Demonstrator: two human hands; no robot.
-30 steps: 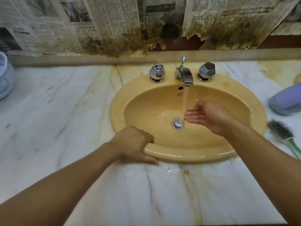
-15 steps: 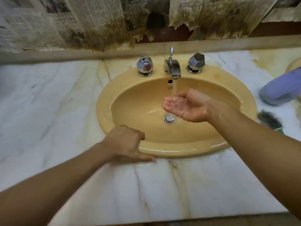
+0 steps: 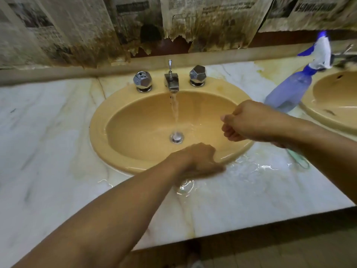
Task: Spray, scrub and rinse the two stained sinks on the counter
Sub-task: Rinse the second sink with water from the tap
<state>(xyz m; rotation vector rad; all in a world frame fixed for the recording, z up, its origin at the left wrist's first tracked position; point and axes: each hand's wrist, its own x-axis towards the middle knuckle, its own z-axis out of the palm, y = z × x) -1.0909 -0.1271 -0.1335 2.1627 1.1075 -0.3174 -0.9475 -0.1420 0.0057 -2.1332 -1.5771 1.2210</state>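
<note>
I've L hand gripping sink front rim.
R hand curled, empty, over basin's right side; spray bottle near.

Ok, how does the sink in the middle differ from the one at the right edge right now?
Water runs from the faucet into the middle sink; no stream shows in the right sink. The middle sink's bowl shows no dark marks; the right sink has dark spots on its wall. The left hand grips the middle sink's front rim; no hand touches the right sink. Both are tan oval basins set in the marble counter.
</note>
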